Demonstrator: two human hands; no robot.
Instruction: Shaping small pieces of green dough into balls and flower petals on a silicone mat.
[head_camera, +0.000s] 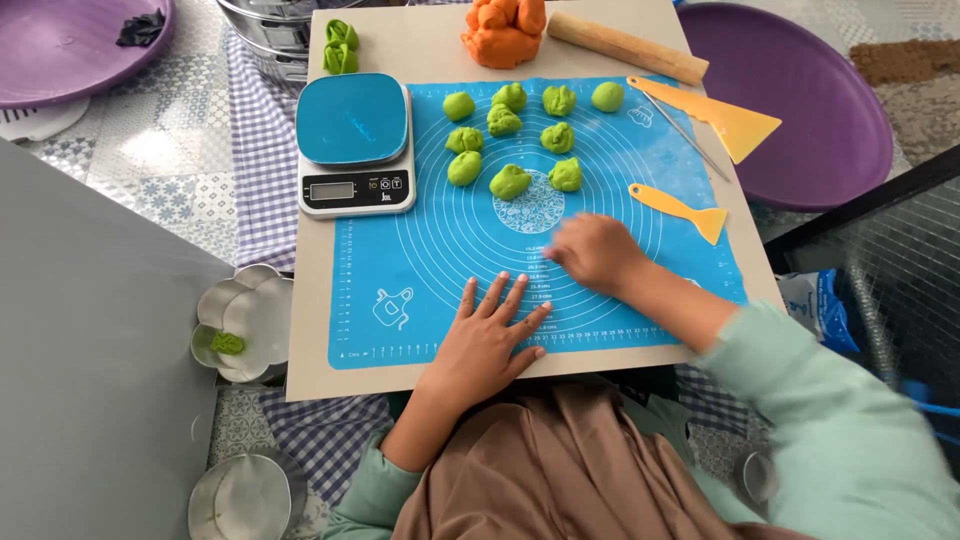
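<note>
We see the left hand (487, 335) lying flat, palm down and fingers spread, on the near part of the blue silicone pastry mat with white ring markings (420, 270); its grip is fully open and has hold of nothing. The right hand (592, 250) is curled over the mat near its centre, slightly blurred, knuckles up; we cannot tell whether its grip is closed on anything beneath it. The mat covers most of the beige square board (310, 330) that serves as the surface.

Beyond the right hand, on the far half of the mat, sit the small green dough balls (510, 182) in loose rows, the nearest two just beyond the mat's patterned middle circle and a little apart from the fingers. To the left of them stands the digital kitchen scale with a teal top (352, 120), partly overlapping the mat's edge. A small yellow plastic scraper (682, 208) lies to the right of the right hand, and a larger yellow plastic scraper (722, 118) lies further away beside a thin metal skewer (690, 140). At the board's far edge are a lump of orange dough (502, 32), a wooden rolling pin (625, 46) and a piece of green dough (340, 47).
</note>
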